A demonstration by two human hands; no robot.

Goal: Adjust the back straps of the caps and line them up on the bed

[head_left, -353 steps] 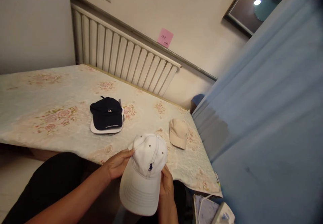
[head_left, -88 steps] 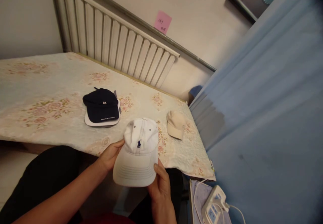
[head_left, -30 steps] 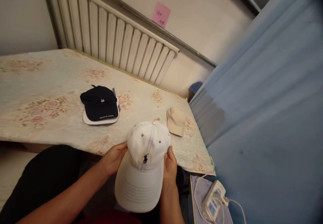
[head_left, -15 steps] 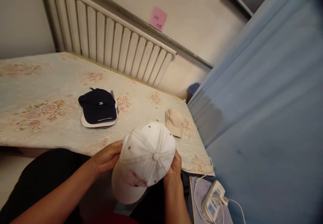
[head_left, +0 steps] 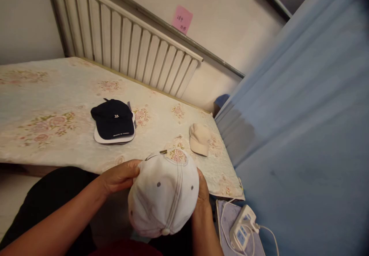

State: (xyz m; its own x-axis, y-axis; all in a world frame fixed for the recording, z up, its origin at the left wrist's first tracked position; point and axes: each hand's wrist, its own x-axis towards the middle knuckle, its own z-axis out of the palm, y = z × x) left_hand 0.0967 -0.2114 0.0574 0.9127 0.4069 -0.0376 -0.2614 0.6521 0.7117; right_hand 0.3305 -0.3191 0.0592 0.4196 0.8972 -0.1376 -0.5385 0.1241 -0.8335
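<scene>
A white baseball cap (head_left: 165, 198) is held above my lap, its back strap and small metal buckle facing the bed and its brim out of sight. My left hand (head_left: 123, 174) grips the cap's left edge, thumb on the outside. On the other side my right hand (head_left: 202, 187) is closed on the right edge, its fingers partly hidden by the cap. Left of them on the bed lies a black cap (head_left: 113, 119) with white lettering, stacked on a white-brimmed cap (head_left: 100, 138). A beige cap (head_left: 200, 138) rests alone to the right.
The bed (head_left: 72, 94) has a floral cover and stands against a white radiator (head_left: 127, 40). A blue curtain (head_left: 296, 133) hangs on the right. Below it, a white power strip (head_left: 243, 227) with cables sits on a small stand (head_left: 227, 213). A pink note (head_left: 182, 19) is on the wall.
Both hands have tilted the white cap, so its brim has swung down out of view and its back opening with the buckle now shows. The caps on the bed stay put.
</scene>
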